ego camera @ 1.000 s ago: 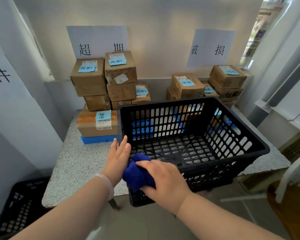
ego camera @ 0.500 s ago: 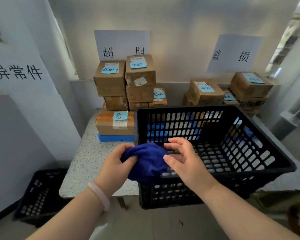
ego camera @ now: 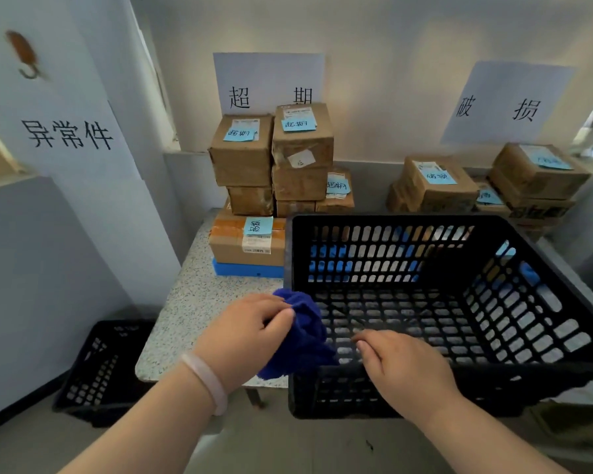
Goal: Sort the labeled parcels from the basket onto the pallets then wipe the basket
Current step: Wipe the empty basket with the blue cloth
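Observation:
A black slotted plastic basket (ego camera: 541, 323) stands on the speckled table (ego camera: 199, 302), its near edge overhanging; nothing lies inside it. My left hand (ego camera: 247, 333) grips a crumpled dark blue cloth (ego camera: 302, 336) at the basket's near left corner. My right hand (ego camera: 401, 364) rests on the basket's near rim with fingers curled over it, just right of the cloth. Cardboard parcels with blue labels are stacked at the back left (ego camera: 271, 165) on a blue pallet (ego camera: 247, 270), and more sit at the back right (ego camera: 486, 186).
Paper signs with characters hang on the wall above each stack (ego camera: 267, 83) (ego camera: 504, 104). A white panel with characters (ego camera: 69, 135) stands at the left. A second black basket (ego camera: 100, 371) sits on the floor to the left of the table.
The cloth has passed from my right hand to my left hand. My right hand has let go of it and dropped onto the basket's near rim.

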A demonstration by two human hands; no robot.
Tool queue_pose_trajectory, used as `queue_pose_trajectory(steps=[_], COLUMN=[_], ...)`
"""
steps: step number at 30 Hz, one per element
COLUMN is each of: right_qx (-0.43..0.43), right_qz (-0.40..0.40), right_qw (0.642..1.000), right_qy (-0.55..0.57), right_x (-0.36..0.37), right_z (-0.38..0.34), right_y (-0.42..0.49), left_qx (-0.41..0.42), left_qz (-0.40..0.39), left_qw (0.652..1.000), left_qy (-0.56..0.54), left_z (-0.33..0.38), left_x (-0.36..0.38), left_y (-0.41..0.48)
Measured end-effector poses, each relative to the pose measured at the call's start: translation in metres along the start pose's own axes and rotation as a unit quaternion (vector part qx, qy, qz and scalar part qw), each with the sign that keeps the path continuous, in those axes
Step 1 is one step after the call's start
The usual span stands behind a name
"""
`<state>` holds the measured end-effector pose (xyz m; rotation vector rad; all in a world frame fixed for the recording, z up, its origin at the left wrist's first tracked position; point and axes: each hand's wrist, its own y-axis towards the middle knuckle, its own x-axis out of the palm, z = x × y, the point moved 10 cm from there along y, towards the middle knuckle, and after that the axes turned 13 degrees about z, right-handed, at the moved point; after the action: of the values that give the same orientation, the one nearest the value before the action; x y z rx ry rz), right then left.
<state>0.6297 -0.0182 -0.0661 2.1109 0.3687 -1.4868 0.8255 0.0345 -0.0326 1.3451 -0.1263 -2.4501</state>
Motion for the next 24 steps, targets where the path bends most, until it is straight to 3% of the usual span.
queue_pose_trajectory(steps=[1, 3, 6, 10, 12, 16, 24], right_qx=[-0.005, -0.01, -0.032, -0.116, -0.157, -0.18, -0.187], right_qz=[0.0, -0.006, 0.0, -0.023, 0.011, 0.086, 0.065], right_qw=[1.0, 1.0, 0.999, 0.993, 0.987, 0.978, 0.977], right_qy=[-0.001, 0.001, 0.011, -0.004, -0.038, -0.063, -0.076], right_x=[0.0, 0.003, 0.002, 0.009, 0.009, 0.0, 0.009], right_z=[-0.001, -0.002, -0.005, -0.011, -0.01, -0.012, -0.009], right_y=[0.001, 0.001, 0.0, -0.006, -0.007, -0.005, 0.001], left_qx=[-0.007, 0.063, 0.137, 0.126, 0.135, 0.097, 0.025], left_qz=[0.009, 0.04, 0.024, 0.008, 0.007, 0.041, 0.044], left_qw=[1.0, 0.991, 0.985, 0.99, 0.988, 0.993, 0.997], left_qy=[0.027, 0.112, 0.097, 0.055, 0.076, 0.056, 0.06], left_z=[0.005, 0.029, 0.041, 0.018, 0.013, -0.003, -0.037], left_x=[0.0, 0.004, 0.031, 0.036, 0.036, 0.039, 0.057], left_y=[-0.001, -0.009, -0.016, 0.002, 0.015, 0.071, 0.196])
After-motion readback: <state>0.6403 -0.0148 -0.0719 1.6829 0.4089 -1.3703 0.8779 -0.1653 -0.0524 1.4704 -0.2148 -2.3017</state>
